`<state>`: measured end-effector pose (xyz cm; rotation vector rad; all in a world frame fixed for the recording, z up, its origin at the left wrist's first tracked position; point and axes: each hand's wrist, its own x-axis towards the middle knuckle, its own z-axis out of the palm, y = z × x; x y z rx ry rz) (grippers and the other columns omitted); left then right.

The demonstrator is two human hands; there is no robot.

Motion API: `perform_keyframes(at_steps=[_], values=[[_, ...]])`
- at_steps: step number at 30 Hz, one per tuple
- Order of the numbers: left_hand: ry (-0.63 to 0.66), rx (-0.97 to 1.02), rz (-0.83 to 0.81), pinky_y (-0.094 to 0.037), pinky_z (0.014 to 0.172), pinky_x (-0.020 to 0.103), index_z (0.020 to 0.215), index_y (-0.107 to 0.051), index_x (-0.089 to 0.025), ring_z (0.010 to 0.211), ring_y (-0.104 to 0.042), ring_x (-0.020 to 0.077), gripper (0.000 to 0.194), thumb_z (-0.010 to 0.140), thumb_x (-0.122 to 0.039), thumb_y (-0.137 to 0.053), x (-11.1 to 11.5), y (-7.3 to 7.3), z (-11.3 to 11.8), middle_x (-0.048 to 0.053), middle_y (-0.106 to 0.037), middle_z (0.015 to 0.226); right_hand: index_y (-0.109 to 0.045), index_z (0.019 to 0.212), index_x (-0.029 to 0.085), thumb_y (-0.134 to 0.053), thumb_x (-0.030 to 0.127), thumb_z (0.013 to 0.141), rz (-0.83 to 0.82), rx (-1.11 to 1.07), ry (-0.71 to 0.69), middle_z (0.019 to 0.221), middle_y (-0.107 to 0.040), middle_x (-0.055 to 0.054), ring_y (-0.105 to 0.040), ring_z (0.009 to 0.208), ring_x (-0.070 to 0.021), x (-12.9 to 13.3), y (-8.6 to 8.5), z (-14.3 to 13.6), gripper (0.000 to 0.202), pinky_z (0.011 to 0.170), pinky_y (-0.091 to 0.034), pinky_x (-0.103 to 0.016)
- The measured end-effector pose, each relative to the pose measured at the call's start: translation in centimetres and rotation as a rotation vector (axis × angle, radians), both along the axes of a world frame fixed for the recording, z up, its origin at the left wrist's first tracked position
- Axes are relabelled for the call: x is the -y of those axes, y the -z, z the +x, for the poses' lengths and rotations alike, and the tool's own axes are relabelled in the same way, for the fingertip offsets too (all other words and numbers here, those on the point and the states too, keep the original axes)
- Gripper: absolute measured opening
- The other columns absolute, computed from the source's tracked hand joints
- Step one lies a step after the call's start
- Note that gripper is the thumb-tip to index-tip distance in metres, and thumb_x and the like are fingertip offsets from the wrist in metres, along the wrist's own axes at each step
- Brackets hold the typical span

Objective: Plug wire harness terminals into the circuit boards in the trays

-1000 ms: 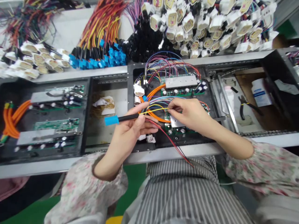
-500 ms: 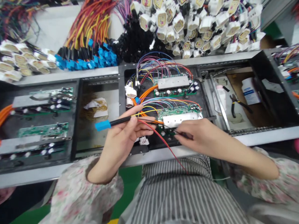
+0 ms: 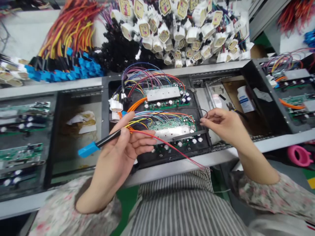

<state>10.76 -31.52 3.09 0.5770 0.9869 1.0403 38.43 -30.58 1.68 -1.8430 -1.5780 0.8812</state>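
My left hand (image 3: 123, 147) is closed with the thumb on a wire harness, its other fingers loosely spread. The harness has a blue connector (image 3: 88, 149) at one end and a black sleeve (image 3: 108, 138). Red wires (image 3: 169, 145) run from it down to the right, and yellow wires (image 3: 137, 121) lead off above. My right hand (image 3: 219, 124) pinches the end of a thin black wire (image 3: 189, 108) arching over the boards. Below it lies the nearer circuit board (image 3: 169, 123) with its silver heat sink (image 3: 174, 132). A dark flat bar (image 3: 189, 134) rests across this board.
The farther wired circuit board (image 3: 164, 95) sits in the same black tray (image 3: 205, 146). White connectors (image 3: 115, 105) lie at its left. Behind are piled blue-plug harnesses (image 3: 66, 65) and white-plug harnesses (image 3: 182, 32). Pliers (image 3: 231, 106) and a white bottle (image 3: 245, 99) lie right.
My right hand has moved up and right from the nearer board's front edge, and now draws the black wire out. The view has shifted right. The dark bar on the board is now uncovered.
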Motion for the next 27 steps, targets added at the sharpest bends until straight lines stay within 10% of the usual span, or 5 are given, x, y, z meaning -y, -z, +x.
perform_keyframes(at_steps=[6,11,18,24,27], values=[[-0.035,-0.017,0.011,-0.062,0.068,0.023,0.119,-0.056,-0.027,0.072,-0.075,0.0142,0.027,0.099,-0.021,-0.039,-0.4,0.4,0.5,0.007,-0.077,0.078,-0.060,0.070,0.020,-0.065,0.033,0.077,-0.022,-0.016,-0.084,0.066,-0.068,-0.001,-0.065,0.061,-0.0140,-0.5,0.9,0.3,0.016,0.057,-0.049,-0.025],[-0.068,-0.034,0.022,-0.061,0.066,0.019,0.115,-0.059,-0.027,0.070,-0.075,0.0127,0.026,0.099,-0.020,-0.039,-0.6,0.4,0.8,0.007,-0.078,0.080,-0.060,0.065,0.019,-0.066,0.035,0.082,0.089,0.227,-0.145,0.056,-0.061,0.003,-0.053,0.050,-0.0093,0.3,-1.6,-0.4,0.024,0.050,-0.038,-0.024],[-0.107,-0.040,0.061,-0.062,0.067,0.020,0.111,-0.063,-0.027,0.073,-0.075,0.0146,0.020,0.095,-0.025,-0.051,-0.7,0.7,0.8,0.005,-0.078,0.079,-0.063,0.070,0.018,-0.057,0.014,0.081,0.031,0.207,-0.718,0.063,-0.062,0.003,-0.052,0.053,-0.0077,2.8,-3.5,-1.6,0.012,0.051,-0.036,-0.023],[-0.088,-0.058,0.092,-0.063,0.071,0.027,0.111,-0.062,-0.029,0.081,-0.075,0.0183,0.021,0.091,-0.030,-0.059,-0.8,1.1,0.9,0.003,-0.077,0.084,-0.063,0.073,0.020,-0.062,0.026,0.080,0.158,0.244,-0.066,0.064,-0.066,0.000,-0.062,0.058,-0.0138,1.4,-2.6,1.2,0.010,0.057,-0.044,-0.027],[-0.082,-0.062,0.108,-0.062,0.070,0.024,0.111,-0.061,-0.031,0.077,-0.075,0.0155,0.019,0.092,-0.032,-0.058,-0.7,1.1,1.1,0.001,-0.077,0.080,-0.064,0.076,0.020,-0.066,0.027,0.077,0.091,0.037,-0.011,0.070,-0.070,0.000,-0.066,0.063,-0.0146,0.8,-2.1,0.6,0.006,0.059,-0.050,-0.026]])
